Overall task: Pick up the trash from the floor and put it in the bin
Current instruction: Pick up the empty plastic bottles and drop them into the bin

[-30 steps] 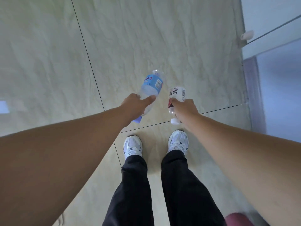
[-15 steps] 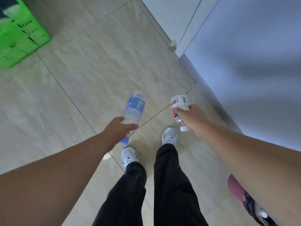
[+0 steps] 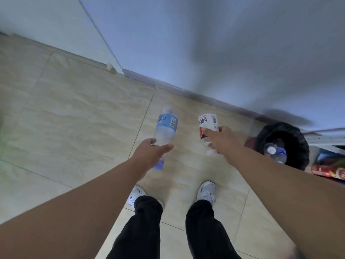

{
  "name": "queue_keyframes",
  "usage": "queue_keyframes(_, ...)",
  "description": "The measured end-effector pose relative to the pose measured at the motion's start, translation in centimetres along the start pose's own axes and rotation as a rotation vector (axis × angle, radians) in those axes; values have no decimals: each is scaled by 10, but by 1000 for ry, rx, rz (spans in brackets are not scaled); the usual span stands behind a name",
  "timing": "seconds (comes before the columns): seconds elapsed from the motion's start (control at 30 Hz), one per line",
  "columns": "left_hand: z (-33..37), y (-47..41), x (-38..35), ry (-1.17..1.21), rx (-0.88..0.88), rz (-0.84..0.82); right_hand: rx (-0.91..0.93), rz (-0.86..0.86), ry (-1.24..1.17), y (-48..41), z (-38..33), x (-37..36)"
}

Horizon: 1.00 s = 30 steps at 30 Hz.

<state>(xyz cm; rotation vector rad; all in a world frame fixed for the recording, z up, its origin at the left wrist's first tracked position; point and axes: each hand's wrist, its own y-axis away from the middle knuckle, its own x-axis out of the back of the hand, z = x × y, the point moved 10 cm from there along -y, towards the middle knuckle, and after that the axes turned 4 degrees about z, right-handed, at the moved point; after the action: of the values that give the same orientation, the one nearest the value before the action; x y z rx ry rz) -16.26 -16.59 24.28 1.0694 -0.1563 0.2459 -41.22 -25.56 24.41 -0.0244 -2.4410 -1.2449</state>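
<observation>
My left hand (image 3: 151, 153) grips a clear plastic bottle with a blue label (image 3: 166, 128) near its capped end, base pointing away from me. A bottle with a white and red label (image 3: 207, 126) is held the same way in my right hand (image 3: 224, 141). Both hang above the tiled floor in front of my feet. To the right stands a round bin with a black liner (image 3: 295, 135). Inside it lies another clear bottle with a blue label (image 3: 276, 152). My right hand is just left of the bin's rim.
A grey wall panel (image 3: 224, 43) runs across the top, its base meeting the beige tiles. A small white doorstop (image 3: 110, 67) sits at the wall's foot. Colourful packets (image 3: 328, 171) lie beyond the bin at the right edge. My white shoes (image 3: 207, 191) stand below the hands.
The view has swung right: the green crate has left the frame and the black-lined bin has come into sight at the right. Both hands still hold their bottles.
</observation>
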Motion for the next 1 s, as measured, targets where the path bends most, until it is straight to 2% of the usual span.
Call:
queue_keyframes(0.3,22,32,-245,-240,2,-191,-197,179,-318,-5,134,206)
queue_keyframes(0.47,44,45,-342,-429,-74,-286,-259,272,-422,-10,185,284)
queue_keyframes(0.57,59,45,-382,-556,-135,-310,-296,304,-484,-24,204,311)
queue_keyframes(0.8,67,12,-453,-769,-138,-372,-372,420,-476,-83,243,339)
queue_keyframes(1.0,69,-48,-501,-929,-359,-322,-394,464,-484,-127,285,345)
